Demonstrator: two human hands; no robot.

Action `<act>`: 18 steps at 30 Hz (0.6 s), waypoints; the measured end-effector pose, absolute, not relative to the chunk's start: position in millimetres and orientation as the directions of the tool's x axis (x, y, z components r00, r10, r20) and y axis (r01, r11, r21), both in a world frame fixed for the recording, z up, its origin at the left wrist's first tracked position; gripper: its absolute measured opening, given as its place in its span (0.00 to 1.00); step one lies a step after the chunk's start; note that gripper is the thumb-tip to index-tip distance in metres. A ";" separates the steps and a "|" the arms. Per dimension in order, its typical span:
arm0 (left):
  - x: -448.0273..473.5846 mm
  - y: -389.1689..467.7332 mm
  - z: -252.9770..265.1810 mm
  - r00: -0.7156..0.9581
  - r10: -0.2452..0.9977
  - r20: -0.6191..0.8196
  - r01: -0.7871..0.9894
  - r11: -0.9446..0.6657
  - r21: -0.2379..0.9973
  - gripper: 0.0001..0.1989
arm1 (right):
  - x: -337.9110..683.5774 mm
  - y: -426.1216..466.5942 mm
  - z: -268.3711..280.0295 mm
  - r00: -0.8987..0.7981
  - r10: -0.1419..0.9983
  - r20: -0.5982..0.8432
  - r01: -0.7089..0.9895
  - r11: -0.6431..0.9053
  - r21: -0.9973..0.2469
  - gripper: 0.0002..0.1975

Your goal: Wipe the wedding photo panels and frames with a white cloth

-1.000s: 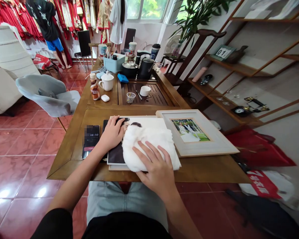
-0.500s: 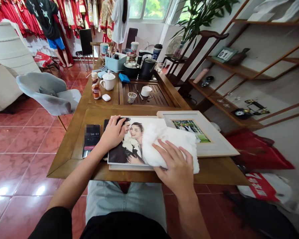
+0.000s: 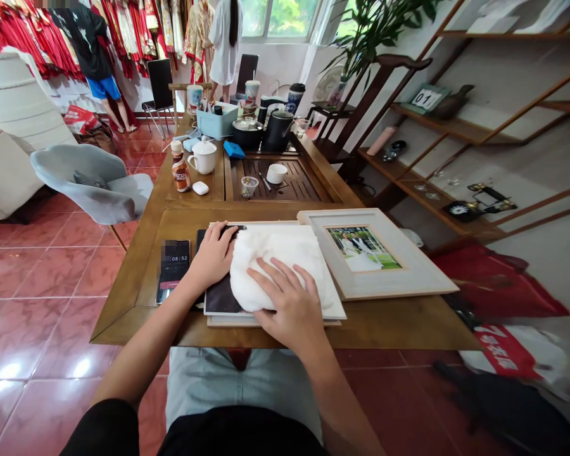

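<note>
A wedding photo panel [image 3: 332, 307] lies flat near the table's front edge, its picture mostly covered by a fluffy white cloth [image 3: 247, 285]. My right hand [image 3: 289, 297] grips this cloth from above, fingers bent into it and thumb by its lower edge. On the panel's upper left rests my left hand [image 3: 216, 253], open, fingers laid over the surface. Below the panel, a pale edge of another board or frame [image 3: 218, 322] shows. To the right lies a white framed photo [image 3: 361, 247] of people on grass. A phone [image 3: 173, 272] with a lit screen lies left of my left forearm.
Farther along the wooden table [image 3: 133, 278] stand a coffee bottle [image 3: 180, 166], a lidded white mug [image 3: 203, 156], a small plastic cup [image 3: 249, 186], a white cup [image 3: 276, 173] and a black kettle [image 3: 278, 130]. Shelves [image 3: 456, 126] rise at right. Two people stand near hanging garments.
My right hand has slid left across the panel with the white cloth, covering the couple's picture and exposing the framed photo at right. My left hand stays in place.
</note>
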State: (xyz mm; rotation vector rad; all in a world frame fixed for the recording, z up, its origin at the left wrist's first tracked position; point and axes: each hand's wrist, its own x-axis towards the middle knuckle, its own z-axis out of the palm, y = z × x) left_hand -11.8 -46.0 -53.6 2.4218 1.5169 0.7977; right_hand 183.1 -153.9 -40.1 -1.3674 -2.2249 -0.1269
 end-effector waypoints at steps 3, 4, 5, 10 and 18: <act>-11.0 -47.0 -52.3 0.343 0.865 0.365 0.778 -0.480 0.405 0.20 | 198.5 -153.6 -40.9 -0.352 0.794 0.496 0.859 0.484 -0.165 0.23; -10.7 -47.4 -51.8 0.346 0.863 0.369 0.777 -0.484 0.402 0.20 | 205.1 -153.8 -41.6 -0.344 0.791 0.506 0.866 0.475 -0.154 0.23; -10.4 -47.7 -51.4 0.347 0.861 0.371 0.776 -0.486 0.401 0.20 | 212.0 -153.9 -42.5 -0.331 0.790 0.516 0.875 0.462 -0.146 0.22; -9.9 -48.0 -51.5 0.341 0.864 0.371 0.781 -0.480 0.400 0.19 | 241.5 -154.0 -48.1 -0.262 0.803 0.536 0.914 0.385 -0.130 0.20; -9.8 -47.6 -52.3 0.339 0.860 0.381 0.786 -0.481 0.388 0.19 | 233.4 -150.2 -47.4 -0.260 0.799 0.542 0.922 0.372 -0.105 0.20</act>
